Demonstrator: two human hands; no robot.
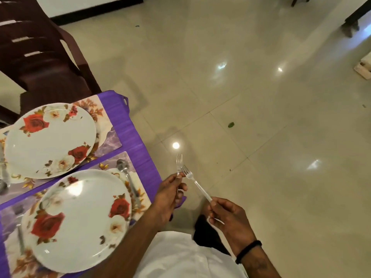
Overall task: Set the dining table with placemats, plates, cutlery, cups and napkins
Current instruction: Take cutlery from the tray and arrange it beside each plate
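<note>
Two white plates with red roses lie on floral placemats at the left: the far plate and the near plate. A metal spoon rests on the near placemat, right of the near plate. My left hand pinches one clear plastic fork by its neck, tines up. A second clear fork is held by its handle end in my right hand. Both forks hang over the floor, just past the table's right edge, with their heads crossing.
A purple cloth covers the table. More cutlery lies at the left edge beside the far plate. A dark brown plastic chair stands behind the table. Glossy beige floor tiles fill the right side.
</note>
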